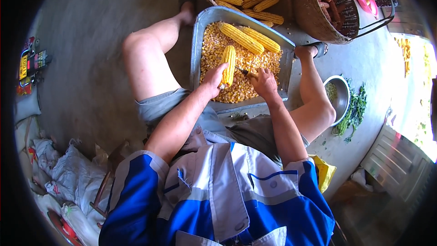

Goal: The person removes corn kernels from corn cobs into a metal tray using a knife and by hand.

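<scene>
A yellow corn cob [228,64] stands nearly upright in my left hand [214,78], whose fingers wrap round its lower left side. In my right hand [265,83] is a screwdriver-like tool [244,71] with a dark shaft and yellowish handle; its thin tip points left and reaches the cob's right side. Below both hands lies a grey metal pan [196,45] covered with loose corn kernels [241,91]. Two more whole cobs, one left [241,38] and one right [263,39], rest on the kernels at the pan's far end.
Beyond the pan, a basket [285,0] holds several corn cobs. A deep wicker basket [309,7] with reddish cores stands at the far right. Beside my right knee are a metal bowl [344,109] and green leafy stems [357,109]. White sacks [77,168] lie at the left.
</scene>
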`<state>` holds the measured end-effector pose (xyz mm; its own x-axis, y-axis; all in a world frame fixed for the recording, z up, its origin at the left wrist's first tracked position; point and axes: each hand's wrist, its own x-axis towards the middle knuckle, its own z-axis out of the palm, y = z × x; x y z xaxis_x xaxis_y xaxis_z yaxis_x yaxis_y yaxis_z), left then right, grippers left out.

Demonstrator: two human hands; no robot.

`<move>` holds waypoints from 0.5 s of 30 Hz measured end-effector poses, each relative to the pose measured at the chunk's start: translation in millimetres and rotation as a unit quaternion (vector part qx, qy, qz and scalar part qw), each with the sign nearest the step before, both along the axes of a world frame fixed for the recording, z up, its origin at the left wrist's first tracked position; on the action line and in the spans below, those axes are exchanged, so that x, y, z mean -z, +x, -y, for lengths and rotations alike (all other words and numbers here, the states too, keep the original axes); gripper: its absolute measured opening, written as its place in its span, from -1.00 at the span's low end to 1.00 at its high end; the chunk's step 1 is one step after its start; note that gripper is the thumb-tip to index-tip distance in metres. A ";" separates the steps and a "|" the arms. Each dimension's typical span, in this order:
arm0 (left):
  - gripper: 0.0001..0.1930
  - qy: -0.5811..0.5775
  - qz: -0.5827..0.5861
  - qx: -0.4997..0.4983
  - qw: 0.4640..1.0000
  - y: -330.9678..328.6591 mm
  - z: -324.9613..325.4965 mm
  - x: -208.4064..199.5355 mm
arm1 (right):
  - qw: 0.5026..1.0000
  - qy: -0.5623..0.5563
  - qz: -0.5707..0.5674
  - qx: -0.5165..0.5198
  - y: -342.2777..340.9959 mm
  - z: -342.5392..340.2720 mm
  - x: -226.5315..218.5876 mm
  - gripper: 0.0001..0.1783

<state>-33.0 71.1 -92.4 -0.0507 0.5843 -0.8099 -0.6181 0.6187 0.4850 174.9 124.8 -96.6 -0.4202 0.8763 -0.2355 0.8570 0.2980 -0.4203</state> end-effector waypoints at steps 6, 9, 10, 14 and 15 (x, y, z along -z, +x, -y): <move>-0.58 0.057 0.133 -0.070 0.987 0.7 -5.6 -8.1 | 0.985 -0.082 0.145 0.034 -5.6 5.4 27.2 -0.50; -0.58 0.037 0.091 -0.054 0.994 1.2 -1.2 -0.3 | 0.983 -0.139 0.120 -0.001 -15.4 5.9 9.5 -0.53; -0.59 0.017 0.061 -0.037 0.997 2.8 -1.1 3.0 | 0.974 -0.206 0.100 -0.007 -16.9 6.6 -2.0 -0.56; -0.63 -0.001 -0.034 0.030 0.999 -0.6 1.6 13.6 | 0.973 -0.224 -0.049 0.034 -9.1 27.3 -13.3 -0.54; -0.64 -0.005 -0.051 0.034 0.998 0.7 -0.3 8.7 | 0.972 -0.217 -0.067 0.056 -9.5 30.4 -31.9 -0.57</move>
